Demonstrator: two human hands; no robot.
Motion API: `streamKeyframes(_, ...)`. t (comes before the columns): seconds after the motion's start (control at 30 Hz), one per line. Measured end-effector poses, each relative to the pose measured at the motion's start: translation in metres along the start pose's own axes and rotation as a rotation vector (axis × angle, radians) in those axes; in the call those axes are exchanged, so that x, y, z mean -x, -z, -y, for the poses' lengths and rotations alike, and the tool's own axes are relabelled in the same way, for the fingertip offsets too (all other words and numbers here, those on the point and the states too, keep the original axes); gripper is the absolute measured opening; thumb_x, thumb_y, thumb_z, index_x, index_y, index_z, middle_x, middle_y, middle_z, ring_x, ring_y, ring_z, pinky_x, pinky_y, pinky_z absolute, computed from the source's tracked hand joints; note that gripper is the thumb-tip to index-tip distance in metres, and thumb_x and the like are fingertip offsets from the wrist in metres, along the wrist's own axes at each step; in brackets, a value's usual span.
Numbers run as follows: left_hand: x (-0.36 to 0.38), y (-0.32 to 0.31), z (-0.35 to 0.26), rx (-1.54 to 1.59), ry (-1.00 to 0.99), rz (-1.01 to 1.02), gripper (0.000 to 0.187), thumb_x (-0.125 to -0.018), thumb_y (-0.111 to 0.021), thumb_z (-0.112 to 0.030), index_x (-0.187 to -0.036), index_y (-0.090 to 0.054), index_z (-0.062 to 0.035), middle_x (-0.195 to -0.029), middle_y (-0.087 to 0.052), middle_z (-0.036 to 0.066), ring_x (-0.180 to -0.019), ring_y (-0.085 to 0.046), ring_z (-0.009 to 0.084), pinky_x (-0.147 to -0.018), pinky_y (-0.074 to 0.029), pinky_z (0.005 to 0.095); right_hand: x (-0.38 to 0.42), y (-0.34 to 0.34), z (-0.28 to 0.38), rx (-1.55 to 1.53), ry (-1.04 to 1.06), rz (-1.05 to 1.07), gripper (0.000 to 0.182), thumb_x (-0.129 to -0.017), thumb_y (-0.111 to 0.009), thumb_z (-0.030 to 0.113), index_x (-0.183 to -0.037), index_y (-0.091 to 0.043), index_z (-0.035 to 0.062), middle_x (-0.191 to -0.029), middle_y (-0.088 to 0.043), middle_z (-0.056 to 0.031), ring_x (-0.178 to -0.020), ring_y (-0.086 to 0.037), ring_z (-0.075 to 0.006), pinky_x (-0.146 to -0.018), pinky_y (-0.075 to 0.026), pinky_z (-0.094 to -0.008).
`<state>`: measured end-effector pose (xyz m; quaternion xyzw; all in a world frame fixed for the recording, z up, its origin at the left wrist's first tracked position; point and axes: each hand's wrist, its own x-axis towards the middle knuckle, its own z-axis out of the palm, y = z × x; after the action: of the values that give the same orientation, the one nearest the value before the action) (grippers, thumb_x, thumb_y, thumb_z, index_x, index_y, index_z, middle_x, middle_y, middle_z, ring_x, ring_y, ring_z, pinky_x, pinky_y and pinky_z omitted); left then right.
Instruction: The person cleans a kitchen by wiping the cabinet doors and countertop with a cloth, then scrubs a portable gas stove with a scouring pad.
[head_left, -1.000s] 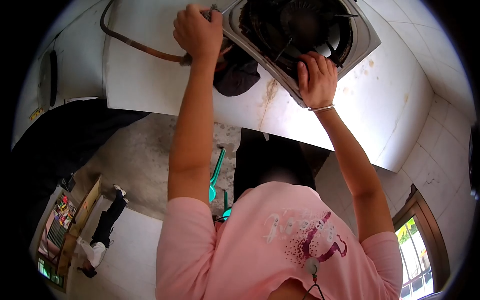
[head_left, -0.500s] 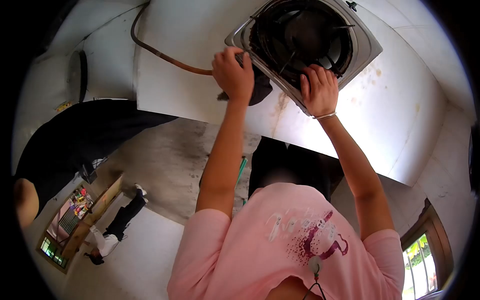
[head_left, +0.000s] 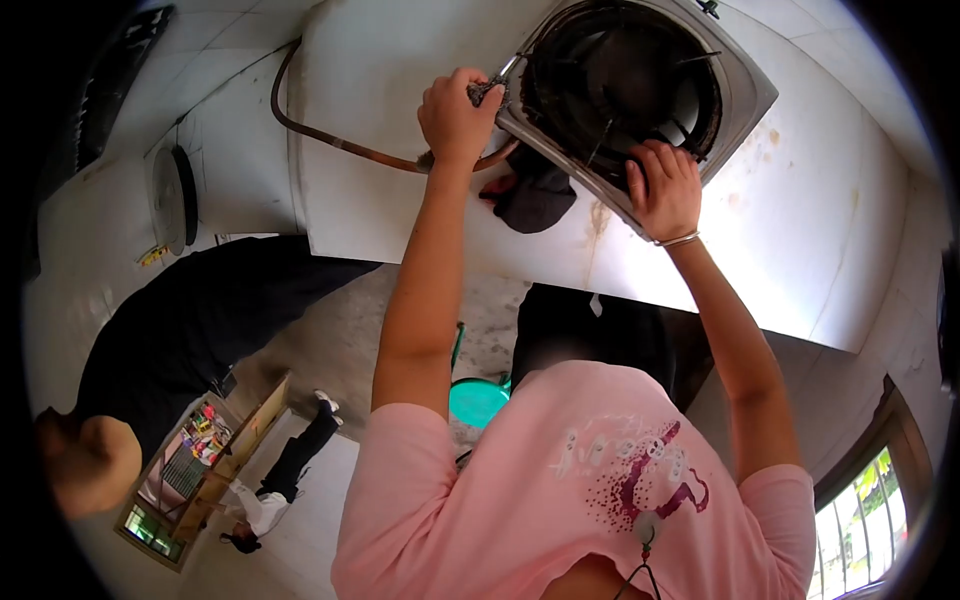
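A single-burner gas stove (head_left: 745, 95) with a blackened burner well sits tilted in view at the top of the white counter. My left hand (head_left: 455, 118) is closed around a grey steel wool scourer (head_left: 484, 93), at the stove's left edge. On the stove's near edge rests my right hand (head_left: 668, 190), with its fingers curled over the rim beside the burner. A dark cloth (head_left: 537, 198) lies on the counter between my hands, against the stove's near side. My left hand partly hides the scourer.
A brown gas hose (head_left: 335, 150) curves over the counter (head_left: 380, 60) to the stove. Close on the left stands a person in black (head_left: 200, 300); another person (head_left: 290, 465) is farther off. Below the counter is a green stool (head_left: 478, 402).
My left hand has moved up along the stove's left edge, away from the dark cloth, uncovering more of it. My right hand keeps its place on the stove's rim. The view has shifted slightly.
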<state>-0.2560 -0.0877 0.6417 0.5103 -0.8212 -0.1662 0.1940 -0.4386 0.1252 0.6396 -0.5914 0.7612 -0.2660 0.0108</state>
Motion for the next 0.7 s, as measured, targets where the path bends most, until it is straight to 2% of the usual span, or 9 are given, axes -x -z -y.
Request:
streamKeyframes(0.07,-0.003,0.005,0.002,0.012,-0.047,0.049,0.023,-0.075,-0.073,-0.033,-0.088,-0.063,-0.0178,-0.089,-0.059,0.006,-0.091,-0.055,0.0308,-0.081,-0.042,0.0437,0.001,-0.001,-0.002,0.013,0.016,0.02,0.019,-0.087,-0.059,0.021,-0.099,-0.064,0.0069,-0.103,-0.061,-0.0077,-0.097,-0.056,-0.0267,-0.09,-0.041,-0.0375)
streamKeyframes(0.13,-0.003,0.014,-0.002,-0.048,-0.09,0.22,0.023,-0.075,-0.073,-0.033,-0.088,-0.062,-0.0173,-0.09,-0.059,0.006,-0.092,-0.055,0.0306,-0.08,-0.042,0.043,-0.001,0.0,-0.002,0.028,0.014,0.013,0.02,-0.087,-0.059,0.021,-0.1,-0.064,0.0065,-0.104,-0.06,-0.0078,-0.098,-0.056,-0.0265,-0.089,-0.041,-0.0377)
streamKeyframes(0.17,0.003,0.017,-0.005,-0.03,-0.15,0.23,0.023,-0.075,-0.073,-0.032,-0.088,-0.061,-0.0176,-0.089,-0.058,0.005,-0.092,-0.055,0.0294,-0.08,-0.042,0.042,-0.001,0.0,-0.002,0.024,0.022,0.021,0.019,-0.088,-0.059,0.02,-0.1,-0.064,0.0064,-0.104,-0.06,-0.0077,-0.098,-0.056,-0.0263,-0.089,-0.041,-0.0376)
streamKeyframes(0.27,0.008,0.017,-0.005,-0.055,-0.233,0.148,0.023,-0.079,-0.071,-0.035,-0.092,-0.063,-0.0179,-0.089,-0.06,0.005,-0.091,-0.057,0.0278,-0.079,-0.043,0.0413,0.001,-0.001,-0.003,0.02,0.012,0.029,0.018,-0.089,-0.057,0.018,-0.1,-0.064,0.0061,-0.104,-0.06,-0.0072,-0.097,-0.056,-0.0254,-0.089,-0.042,-0.0373)
streamKeyframes(0.43,-0.017,0.011,-0.007,-0.076,-0.203,0.18,0.023,-0.079,-0.071,-0.035,-0.092,-0.062,-0.0188,-0.09,-0.058,0.004,-0.093,-0.056,0.0274,-0.08,-0.042,0.0409,0.001,-0.002,-0.001,0.082,-0.001,0.04,0.018,-0.09,-0.055,0.017,-0.101,-0.064,0.0065,-0.104,-0.06,-0.0064,-0.097,-0.055,-0.025,-0.089,-0.041,-0.0373)
streamKeyframes(0.5,-0.033,0.005,-0.014,-0.141,-0.292,0.116,0.023,-0.079,-0.071,-0.035,-0.092,-0.063,-0.0186,-0.089,-0.059,0.005,-0.091,-0.057,0.0284,-0.078,-0.043,0.0411,-0.001,-0.001,-0.001,0.092,-0.002,0.038,0.018,-0.09,-0.056,0.018,-0.101,-0.064,0.0066,-0.104,-0.06,-0.0065,-0.097,-0.055,-0.0251,-0.089,-0.041,-0.0371)
streamKeyframes(0.67,-0.062,-0.016,-0.019,-0.12,-0.27,0.113,0.026,-0.079,-0.07,-0.037,-0.097,-0.063,-0.0194,-0.093,-0.062,0.008,-0.092,-0.058,0.0298,-0.078,-0.044,0.0424,0.001,0.001,0.001,0.081,-0.013,0.05,0.017,-0.089,-0.056,0.017,-0.1,-0.064,0.0064,-0.104,-0.06,-0.0069,-0.097,-0.055,-0.0254,-0.09,-0.041,-0.0368)
streamKeyframes(0.7,-0.063,-0.016,-0.016,-0.114,-0.257,0.164,0.028,-0.079,-0.07,-0.037,-0.098,-0.062,-0.0185,-0.095,-0.062,0.008,-0.093,-0.059,0.03,-0.079,-0.044,0.0427,0.0,0.002,0.001,0.081,-0.017,0.054,0.017,-0.089,-0.056,0.017,-0.1,-0.063,0.0062,-0.104,-0.06,-0.0069,-0.097,-0.056,-0.0255,-0.09,-0.041,-0.0367)
